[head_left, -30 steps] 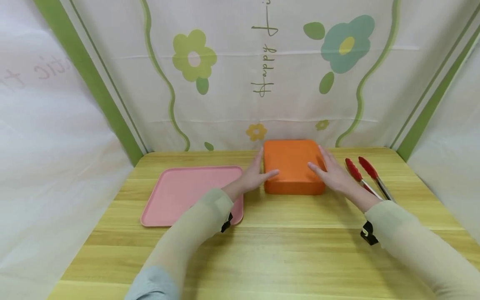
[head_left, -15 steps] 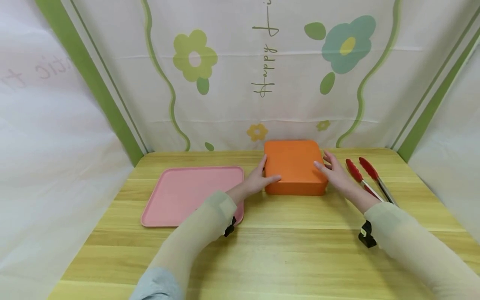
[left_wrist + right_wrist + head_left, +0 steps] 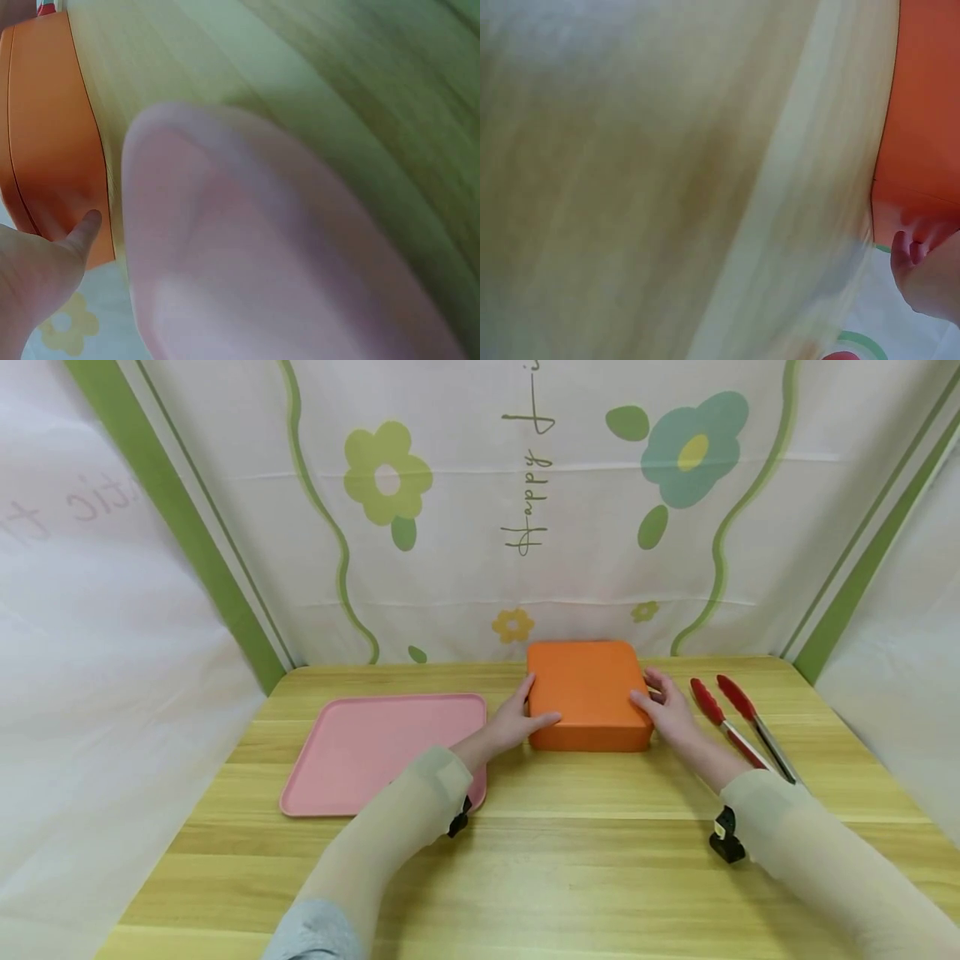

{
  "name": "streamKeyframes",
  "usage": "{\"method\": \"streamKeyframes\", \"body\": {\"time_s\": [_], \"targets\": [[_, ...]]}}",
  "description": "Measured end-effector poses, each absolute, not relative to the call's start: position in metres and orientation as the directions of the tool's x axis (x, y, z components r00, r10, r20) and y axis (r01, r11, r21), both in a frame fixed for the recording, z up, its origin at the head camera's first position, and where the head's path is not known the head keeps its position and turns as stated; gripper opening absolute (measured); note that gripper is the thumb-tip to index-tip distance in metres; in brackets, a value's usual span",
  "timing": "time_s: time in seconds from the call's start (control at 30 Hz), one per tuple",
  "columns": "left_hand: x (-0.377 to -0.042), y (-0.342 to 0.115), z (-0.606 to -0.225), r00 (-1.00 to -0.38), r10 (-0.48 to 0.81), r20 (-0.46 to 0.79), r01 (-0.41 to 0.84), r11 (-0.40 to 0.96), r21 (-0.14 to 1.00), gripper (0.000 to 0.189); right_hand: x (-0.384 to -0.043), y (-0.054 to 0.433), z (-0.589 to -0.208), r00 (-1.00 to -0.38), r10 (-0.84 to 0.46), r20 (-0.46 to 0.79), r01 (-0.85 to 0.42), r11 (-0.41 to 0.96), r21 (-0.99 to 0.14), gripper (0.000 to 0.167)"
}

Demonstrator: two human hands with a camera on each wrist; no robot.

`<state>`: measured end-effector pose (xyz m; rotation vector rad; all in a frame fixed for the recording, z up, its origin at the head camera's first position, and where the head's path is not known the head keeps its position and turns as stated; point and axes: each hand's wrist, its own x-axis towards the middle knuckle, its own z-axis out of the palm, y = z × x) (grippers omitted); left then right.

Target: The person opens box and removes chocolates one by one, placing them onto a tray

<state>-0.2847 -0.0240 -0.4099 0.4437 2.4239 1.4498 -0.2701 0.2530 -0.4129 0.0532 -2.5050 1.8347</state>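
In the head view, a square orange box (image 3: pixel 588 681) sits at the back of the wooden table, its top flat and covered. My left hand (image 3: pixel 513 722) grips the box's left side, thumb over the front of the top and fingers along the side wall. At the right side, my right hand (image 3: pixel 671 710) holds the corner with its thumb on the top edge and its fingers curled against the wall. A thin seam runs along the orange box (image 3: pixel 56 120) in the left wrist view. The inside of the box is hidden.
A pink tray (image 3: pixel 375 739) lies left of the box, partly under my left forearm. Tongs (image 3: pixel 738 695) with red tips lie on the right, beside my right wrist. A flowered cloth (image 3: pixel 450 568) hangs behind the table (image 3: pixel 525 877).
My right fingers have drawn back from the far right side toward the front and curled. My left hand has slid slightly toward me along the box. The box looks unmoved.
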Motion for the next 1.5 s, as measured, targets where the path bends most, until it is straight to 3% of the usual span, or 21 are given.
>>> {"method": "streamKeyframes", "body": {"time_s": [0.47, 1.5], "targets": [[-0.283, -0.025, -0.412, -0.912, 0.404, -0.074, 0.118, 0.430, 0.895, 0.096, -0.267, 0.249, -0.421, -0.994, 0.085, 0.065, -0.042, 0.251, -0.967, 0.060], [-0.283, -0.024, -0.413, -0.917, 0.393, -0.064, 0.113, 0.411, 0.905, 0.095, -0.267, 0.238, -0.417, -0.982, 0.187, 0.011, 0.018, 0.153, -0.988, 0.058]]}}
